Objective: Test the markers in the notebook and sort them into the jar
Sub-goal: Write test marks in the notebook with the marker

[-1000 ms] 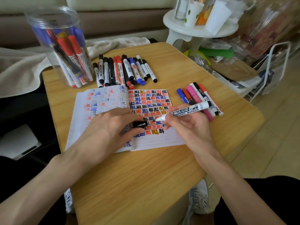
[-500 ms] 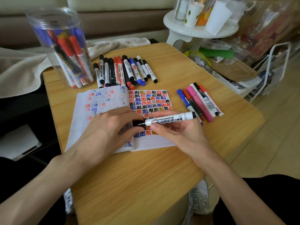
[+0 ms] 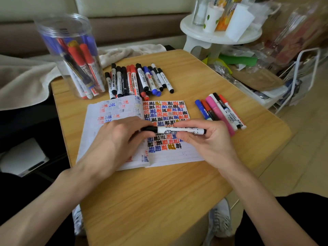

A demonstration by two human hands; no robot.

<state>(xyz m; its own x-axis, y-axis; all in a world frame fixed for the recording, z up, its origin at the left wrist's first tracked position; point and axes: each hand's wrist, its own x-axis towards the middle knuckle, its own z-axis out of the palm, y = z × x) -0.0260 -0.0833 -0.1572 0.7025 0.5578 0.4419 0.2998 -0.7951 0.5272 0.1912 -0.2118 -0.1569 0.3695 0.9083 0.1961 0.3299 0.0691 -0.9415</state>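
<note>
Both hands hold one white-barrelled marker (image 3: 177, 130) level above the open notebook (image 3: 113, 110). The left hand (image 3: 122, 137) pinches its black cap and the right hand (image 3: 207, 139) grips the barrel. The cap looks seated, though fingers hide the joint. The right page is crowded with red, blue and black test marks. Behind the notebook on the wooden table (image 3: 159, 192) lies a row of markers (image 3: 138, 80), beside the clear jar (image 3: 71, 55) of markers. A smaller group of markers (image 3: 220, 110) lies to the right.

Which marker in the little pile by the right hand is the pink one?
The all-pink plastic marker, lying between a red-capped marker and a white-barrelled marker. Only its whole body is pink.
</note>
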